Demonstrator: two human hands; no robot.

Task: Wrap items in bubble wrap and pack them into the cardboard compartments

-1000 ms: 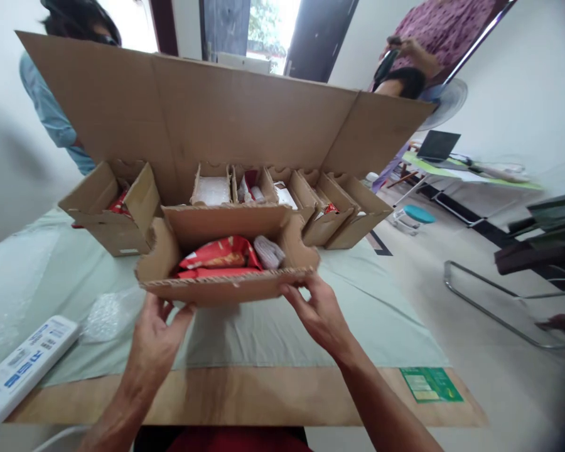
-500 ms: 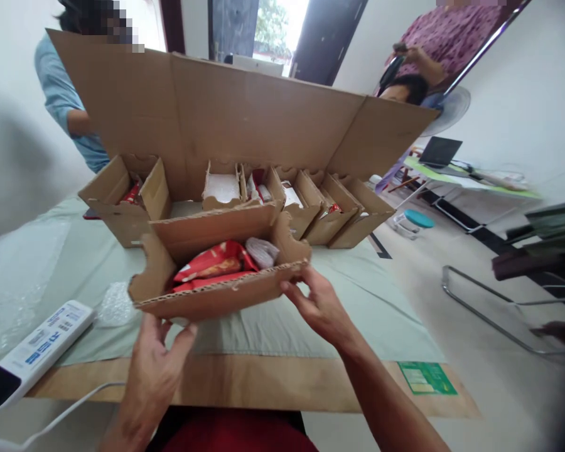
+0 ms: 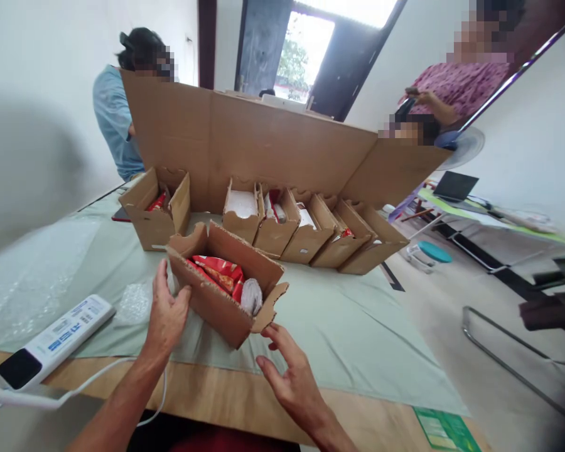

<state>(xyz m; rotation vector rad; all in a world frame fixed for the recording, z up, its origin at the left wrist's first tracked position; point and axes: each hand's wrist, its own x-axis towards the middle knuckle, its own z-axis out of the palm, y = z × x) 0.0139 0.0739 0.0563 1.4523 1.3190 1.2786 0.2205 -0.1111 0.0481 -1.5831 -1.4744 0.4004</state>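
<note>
A small open-topped cardboard box [image 3: 221, 311] sits at an angle over the cloth in front of me. Inside it are a red printed packet [image 3: 219, 273] and a bubble-wrapped item [image 3: 251, 296]. My left hand [image 3: 166, 312] is at the box's left end, thumb against the front face and fingers along the side. My right hand [image 3: 287, 370] lies by the near right corner, its fingertips close to or touching the cardboard and its thumb spread away. Whether the box's underside rests fully on the cloth I cannot tell.
Several similar boxes [image 3: 301, 235] stand in a row before a tall cardboard panel [image 3: 282, 138], with another box [image 3: 157, 223] at left. A white power strip [image 3: 59, 342], its cable, and bubble wrap [image 3: 134, 304] lie left. Two people are beyond the panel.
The box has turned clockwise, its right end swinging towards me and down. My left hand has moved up to its left end; my right hand has loosened and moved lower.
</note>
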